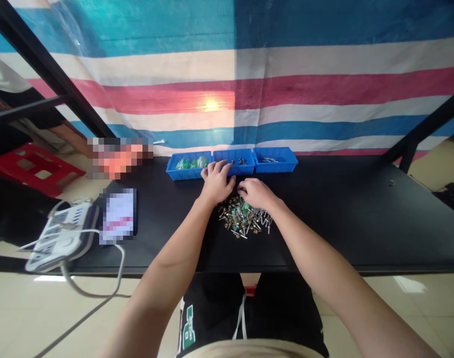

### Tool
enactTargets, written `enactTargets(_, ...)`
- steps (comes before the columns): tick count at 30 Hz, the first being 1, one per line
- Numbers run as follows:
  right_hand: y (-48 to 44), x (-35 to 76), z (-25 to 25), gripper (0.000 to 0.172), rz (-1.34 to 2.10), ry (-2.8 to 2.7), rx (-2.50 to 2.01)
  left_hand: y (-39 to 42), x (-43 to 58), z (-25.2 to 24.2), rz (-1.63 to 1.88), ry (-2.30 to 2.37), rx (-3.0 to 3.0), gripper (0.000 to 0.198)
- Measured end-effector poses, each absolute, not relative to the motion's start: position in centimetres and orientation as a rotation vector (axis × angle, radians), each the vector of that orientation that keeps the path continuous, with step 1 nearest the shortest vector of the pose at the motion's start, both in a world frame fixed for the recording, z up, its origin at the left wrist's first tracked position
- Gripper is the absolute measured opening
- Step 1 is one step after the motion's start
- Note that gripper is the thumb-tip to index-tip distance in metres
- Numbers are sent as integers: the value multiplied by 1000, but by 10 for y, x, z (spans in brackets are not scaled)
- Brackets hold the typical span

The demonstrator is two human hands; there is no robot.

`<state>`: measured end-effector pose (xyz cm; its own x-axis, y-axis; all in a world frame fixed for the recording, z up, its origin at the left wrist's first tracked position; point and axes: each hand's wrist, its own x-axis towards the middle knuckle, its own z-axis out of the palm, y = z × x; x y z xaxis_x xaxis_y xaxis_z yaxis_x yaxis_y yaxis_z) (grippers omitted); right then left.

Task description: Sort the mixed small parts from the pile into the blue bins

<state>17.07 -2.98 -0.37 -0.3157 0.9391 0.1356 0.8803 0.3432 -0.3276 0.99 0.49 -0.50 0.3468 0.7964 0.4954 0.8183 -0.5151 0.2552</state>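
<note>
Mixed pile of small parts [245, 219] is lying on the black tabletop [346, 209], directly in front of the person. In it, brassy pieces [227, 214] are showing mostly at the left and front, green translucent pieces [238, 213] are sitting among them, and thin silvery rods [266, 219] are sticking out at the right.

Right hand [254, 192]: hovering at the far edge of the pile, covering part of it; pile is lying below and nearer the person. Fingers are bending inward, thumb side facing the left hand; gap is looking narrow. Cannot tell whether a part is sitting between the fingertips.

Left hand [216, 181]: lying beyond the pile, slightly to its left, back of the hand facing up. Fingers are spreading moderately and extending over the near side of the middle blue bin [245, 170], close to where it is meeting the left blue bin [187, 174]. Fingertips are partly hiding; cannot tell whether they are holding anything or touching the bin.

Bins are standing in a row behind the pile. Left bin is holding green and pale translucent pieces [192, 163]; middle bin is holding a few small metal pieces [242, 161]; right blue bin [277, 167] is holding thin metal pins [268, 159]. White power strip [62, 233] is lying at the tabletop's left end, well apart from both hands. Striped sheet [323, 89] is hanging behind the bins.
</note>
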Motion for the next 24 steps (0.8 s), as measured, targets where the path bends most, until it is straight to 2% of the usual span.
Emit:
enactTargets(7, -26, 173, -9, 21, 284, -2223, -1545, 4, 9, -4, -902, -1517, -2557, 39)
enactTargets(16, -17, 177, -17, 13, 288, -1860, -1338, 3, 9, 0, -1024, -1473, -2616, 32)
enactTargets(24, -12, 182, -15, 22, 450, -1323, -1285, -6, 15, 8, -1131, -1033, -3141, 27)
